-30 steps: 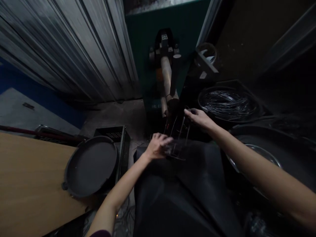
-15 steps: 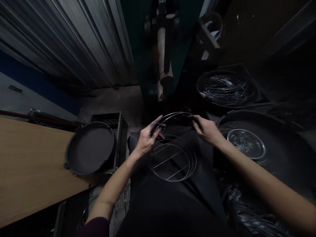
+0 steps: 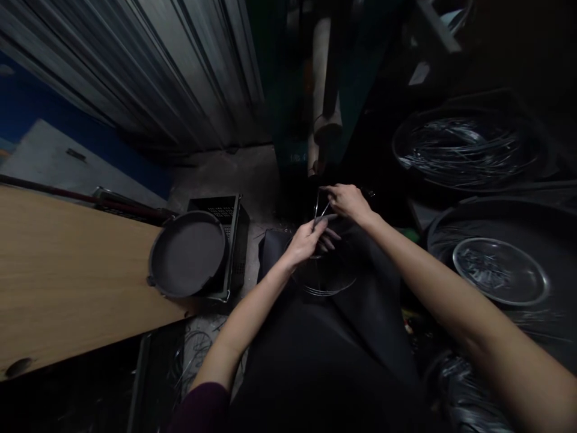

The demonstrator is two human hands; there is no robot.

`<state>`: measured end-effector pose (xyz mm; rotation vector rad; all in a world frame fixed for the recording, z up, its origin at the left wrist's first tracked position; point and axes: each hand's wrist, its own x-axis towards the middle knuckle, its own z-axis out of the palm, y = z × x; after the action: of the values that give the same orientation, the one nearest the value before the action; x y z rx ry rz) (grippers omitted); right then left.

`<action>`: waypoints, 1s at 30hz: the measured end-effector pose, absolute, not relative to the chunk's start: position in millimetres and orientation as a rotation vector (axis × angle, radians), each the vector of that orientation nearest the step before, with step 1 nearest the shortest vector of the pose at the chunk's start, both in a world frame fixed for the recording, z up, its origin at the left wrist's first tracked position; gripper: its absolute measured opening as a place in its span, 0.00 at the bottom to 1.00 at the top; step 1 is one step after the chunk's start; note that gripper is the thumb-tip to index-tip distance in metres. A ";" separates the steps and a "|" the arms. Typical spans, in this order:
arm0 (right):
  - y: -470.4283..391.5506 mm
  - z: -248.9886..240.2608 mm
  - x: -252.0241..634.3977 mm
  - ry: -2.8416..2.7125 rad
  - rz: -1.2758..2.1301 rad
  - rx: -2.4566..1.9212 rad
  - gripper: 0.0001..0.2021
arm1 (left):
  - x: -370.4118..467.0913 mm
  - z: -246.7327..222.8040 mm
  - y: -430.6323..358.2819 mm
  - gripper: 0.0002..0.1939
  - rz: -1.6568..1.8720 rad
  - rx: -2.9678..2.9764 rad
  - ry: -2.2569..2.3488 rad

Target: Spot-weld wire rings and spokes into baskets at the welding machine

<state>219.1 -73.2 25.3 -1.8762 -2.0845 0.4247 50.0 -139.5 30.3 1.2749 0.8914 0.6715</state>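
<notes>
In front of the dark machine, a thin metal wire ring (image 3: 316, 207) is seen nearly edge-on between my hands. My left hand (image 3: 307, 242) grips its lower part between thumb and fingers, the other fingers bent beneath. My right hand (image 3: 348, 201) is closed at its upper end, fingertips pinched on the wire. Darkened fingertips and low light hide the exact contact. Below my hands, a round wire frame (image 3: 325, 293) lies on the dark apron (image 3: 315, 343) over my lap; my left hand covers its upper part.
At left, a round black tray (image 3: 188, 255) rests by a black crate (image 3: 234, 252) and a wooden board (image 3: 81, 270). At right, a clear dish (image 3: 532, 282) of small metal pieces sits in a large dark tray (image 3: 439, 225). Wire bundles (image 3: 469, 147) lie behind it.
My hands have come closer together, the right moving inward and above the left. The wire ring has turned from a wide arc to nearly edge-on. The view has shifted left.
</notes>
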 end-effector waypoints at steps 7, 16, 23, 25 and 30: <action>-63.0 12.6 222.7 -2.058 0.554 -1.696 0.22 | 43.0 32.4 -126.2 0.25 0.503 1.370 0.718; -160.9 0.8 238.1 -1.601 1.068 -1.492 0.24 | 69.7 34.2 -106.8 0.20 0.596 1.407 0.826; -207.8 -13.4 201.5 -1.296 1.564 -1.288 0.28 | 64.0 27.0 -111.2 0.23 0.625 1.607 0.971; -208.5 -14.1 204.0 -1.409 1.507 -1.329 0.25 | 47.3 15.9 -95.5 0.23 0.672 1.635 1.074; -216.3 -16.3 210.6 -1.530 1.465 -1.345 0.21 | 40.1 -19.2 -31.6 0.33 0.697 1.807 1.038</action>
<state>210.6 -216.3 -16.3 -1.3447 -1.5302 1.4651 40.1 -31.6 -19.2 1.8074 1.0377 0.6973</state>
